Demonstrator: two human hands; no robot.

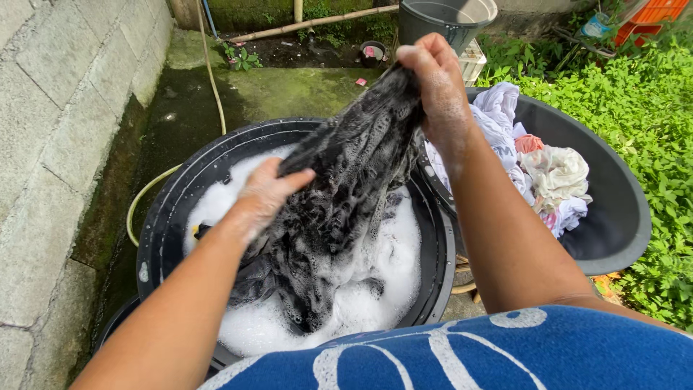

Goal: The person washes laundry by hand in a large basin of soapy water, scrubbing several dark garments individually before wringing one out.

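Observation:
A wet, dark grey patterned garment (pixel 339 195) covered in suds hangs over a black round tub (pixel 166 217) full of white foam. My right hand (pixel 437 83) grips the garment's top end and holds it up above the tub's far rim. My left hand (pixel 268 191) presses flat against the garment's left side, fingers together, soapy. The garment's lower part trails into the foam.
A second black basin (pixel 613 209) at the right holds wrung white and pink clothes (pixel 538 162). A yellow hose (pixel 144 195) runs along the mossy concrete by the block wall at left. A grey bucket (pixel 447 18) stands behind; green plants fill the right side.

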